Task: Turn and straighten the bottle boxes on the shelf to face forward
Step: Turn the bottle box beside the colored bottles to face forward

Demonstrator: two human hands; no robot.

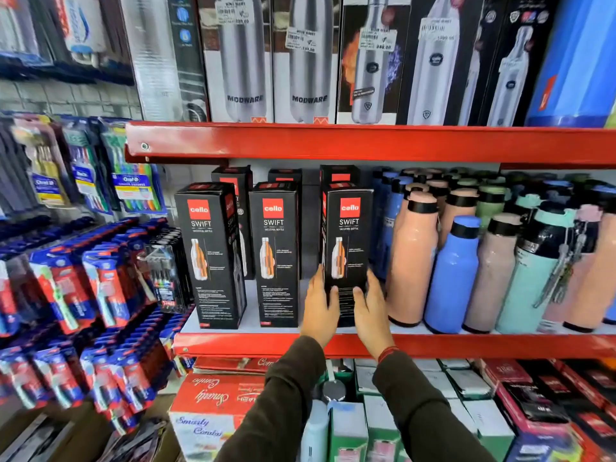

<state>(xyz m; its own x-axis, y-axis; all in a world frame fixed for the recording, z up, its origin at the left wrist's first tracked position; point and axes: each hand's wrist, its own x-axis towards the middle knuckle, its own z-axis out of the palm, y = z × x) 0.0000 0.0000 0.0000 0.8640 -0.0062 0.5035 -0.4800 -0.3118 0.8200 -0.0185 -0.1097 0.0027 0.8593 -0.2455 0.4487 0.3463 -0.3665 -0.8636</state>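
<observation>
Three tall black Cello Swift bottle boxes stand in the front row of the middle shelf [333,343]. The left box [210,255] is angled slightly, showing its right side. The middle box [275,255] faces forward. The right box [348,241] faces nearly forward, and both hands grip its lower part: my left hand [320,306] on its left edge, my right hand [370,310] on its right edge. More black boxes [233,181] stand behind in a second row, mostly hidden.
Peach, blue and mint bottles [450,271] crowd the shelf right of the held box, nearly touching it. Steel bottle boxes [306,58] fill the upper shelf. Toothbrush packs [83,288] hang at left. Boxed goods [213,405] sit below.
</observation>
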